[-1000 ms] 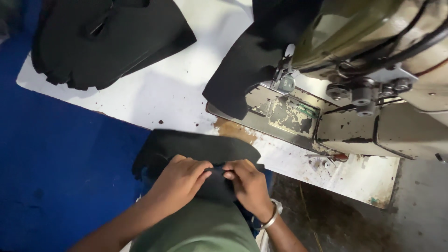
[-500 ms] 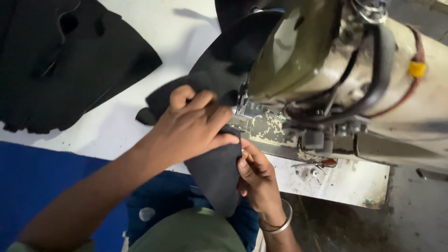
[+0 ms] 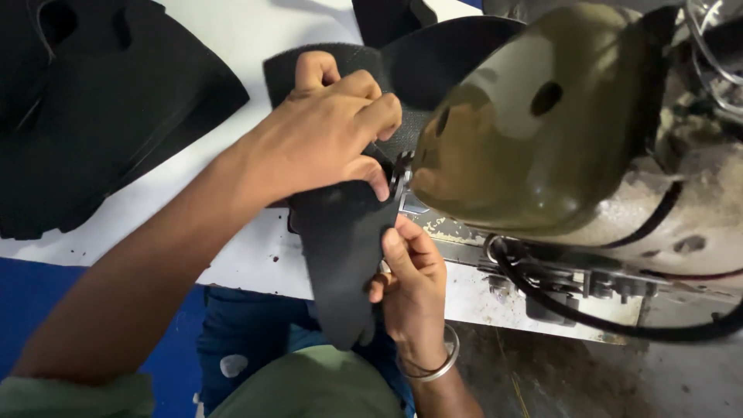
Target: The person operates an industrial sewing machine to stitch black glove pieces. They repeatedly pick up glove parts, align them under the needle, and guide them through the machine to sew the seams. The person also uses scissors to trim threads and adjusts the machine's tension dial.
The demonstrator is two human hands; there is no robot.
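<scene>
A black fabric piece (image 3: 340,248) lies across the white table edge and runs under the head of an olive-green sewing machine (image 3: 534,131). My left hand (image 3: 325,131) presses down on the upper part of the piece, fingers curled close to the presser foot (image 3: 401,176). My right hand (image 3: 414,286), with a metal bangle on the wrist, grips the piece's right edge lower down, just in front of the machine bed. The needle itself is hidden behind the machine head.
A stack of black cut fabric pieces (image 3: 101,108) lies on the white table (image 3: 255,263) at the left. More black fabric (image 3: 395,19) sits behind the machine. A black belt or cable (image 3: 604,321) loops below the machine. Blue surface (image 3: 23,302) at lower left.
The black piece went from my lap up onto the table and under the machine head. My left hand moved up onto it; the camera has come closer to the machine.
</scene>
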